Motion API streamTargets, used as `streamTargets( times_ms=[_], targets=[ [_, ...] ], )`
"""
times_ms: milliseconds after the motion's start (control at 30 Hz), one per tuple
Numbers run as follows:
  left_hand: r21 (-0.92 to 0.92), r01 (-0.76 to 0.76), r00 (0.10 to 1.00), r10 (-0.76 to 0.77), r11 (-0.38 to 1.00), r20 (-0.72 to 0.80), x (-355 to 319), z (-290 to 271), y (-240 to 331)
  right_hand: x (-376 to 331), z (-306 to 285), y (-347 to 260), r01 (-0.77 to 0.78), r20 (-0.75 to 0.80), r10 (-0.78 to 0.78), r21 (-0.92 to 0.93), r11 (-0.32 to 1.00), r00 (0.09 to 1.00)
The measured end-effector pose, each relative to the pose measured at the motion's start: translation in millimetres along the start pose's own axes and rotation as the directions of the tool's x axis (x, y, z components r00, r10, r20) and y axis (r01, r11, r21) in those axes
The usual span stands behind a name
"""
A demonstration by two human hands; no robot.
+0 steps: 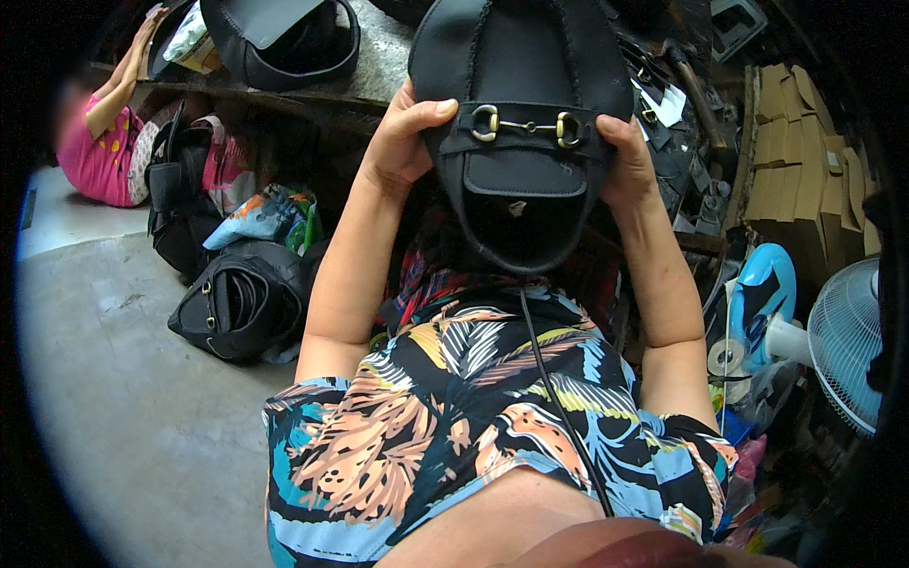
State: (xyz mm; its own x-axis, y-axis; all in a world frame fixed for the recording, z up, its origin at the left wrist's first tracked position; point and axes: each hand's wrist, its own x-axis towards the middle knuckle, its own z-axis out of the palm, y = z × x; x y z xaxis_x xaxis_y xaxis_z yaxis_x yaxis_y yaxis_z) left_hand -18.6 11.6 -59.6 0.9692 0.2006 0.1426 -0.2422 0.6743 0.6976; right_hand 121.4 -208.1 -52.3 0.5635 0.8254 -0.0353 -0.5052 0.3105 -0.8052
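Observation:
Both my hands hold up a black bag-like piece (525, 66) with raised seams, a rounded lower edge and a crosswise strap. A brass and silver horsebit buckle (526, 127) runs across that strap, above a small rounded tab (524, 175). My left hand (405, 142) grips the left side, thumb lying on the front at the strap's end. On the opposite side my right hand (627, 163) does the same. The other fingers of both hands are mostly hidden behind the piece. Its lower end hangs over my lap, near a dark plaid cloth (436, 276).
A similar black piece (284, 47) rests on the worn bench (379, 43). More black pieces (237, 308) are piled on the floor at left, beside a person in pink (99, 147). At right are a hammer (696, 95), stacked cardboard pieces (795, 170) and a fan (847, 341).

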Motion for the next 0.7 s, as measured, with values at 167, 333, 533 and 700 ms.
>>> streamTargets(
  times_ms=[167,333,533,700],
  targets=[
    [-0.005,0.031,0.999,-0.031,1.0,-0.029,-2,-4,7,0,-6,2,0.032,0.007,-0.032,-0.006,0.999,0.999],
    [-0.084,0.013,0.999,-0.009,0.996,0.048,-2,-5,9,2,-13,1,0.001,0.005,-0.001,-0.049,0.999,1.0],
    [0.016,0.005,1.0,-0.005,1.0,0.017,1,-6,6,4,-21,5,-0.001,0.016,0.0,0.046,0.999,1.0],
    [-0.059,0.029,0.999,-0.027,0.998,0.025,5,-1,2,2,-19,9,-0.003,0.075,-0.009,0.157,0.988,0.997]
  ],
)
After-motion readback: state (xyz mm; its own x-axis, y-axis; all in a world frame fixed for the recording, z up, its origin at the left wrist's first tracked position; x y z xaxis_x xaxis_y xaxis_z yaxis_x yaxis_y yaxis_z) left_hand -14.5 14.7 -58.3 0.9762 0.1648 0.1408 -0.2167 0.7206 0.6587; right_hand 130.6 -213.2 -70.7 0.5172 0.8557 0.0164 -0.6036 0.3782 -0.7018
